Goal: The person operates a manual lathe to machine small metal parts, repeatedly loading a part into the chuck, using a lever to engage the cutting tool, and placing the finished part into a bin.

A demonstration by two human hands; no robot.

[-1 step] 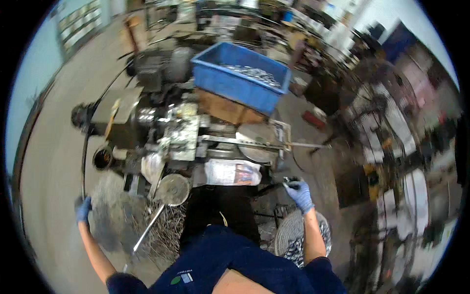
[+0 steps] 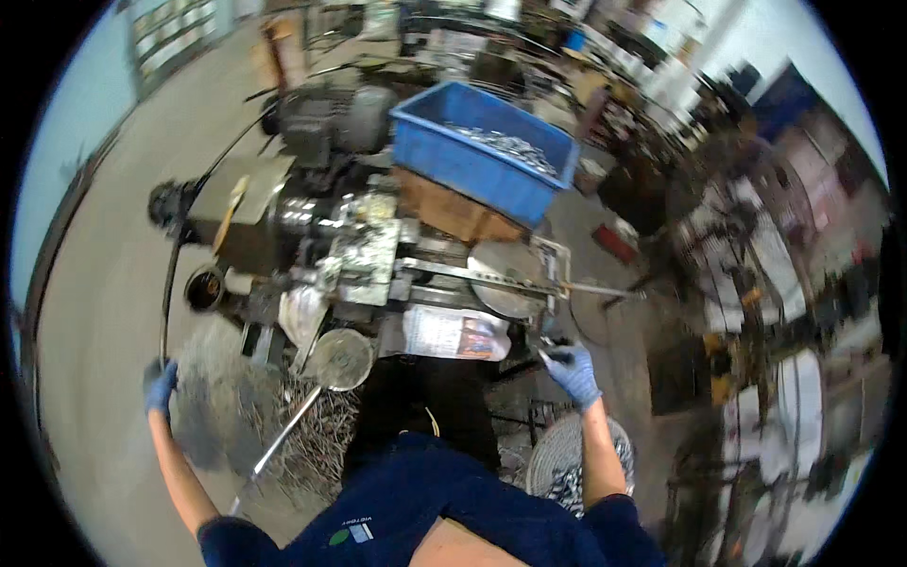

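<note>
My left hand, in a blue glove, is closed round the lower end of a long dark bar. The bar climbs past the left end of a lathe-like machine. On the right, my gloved right hand is closed on small shiny metal pieces, whose shape is blurred. That hand is above a round woven basket holding many small metal parts. Between my hands, a printed white sheet or bag lies on the front of the machine.
Behind the machine, a blue crate of small metal parts stands on a wooden block. A round plate and a slanting metal lever stick out at front left. Metal shavings cover the floor below. Cluttered equipment fills the right side.
The machine and crate have shifted slightly right and down in the picture as my head turned. Both hands keep their grip.
</note>
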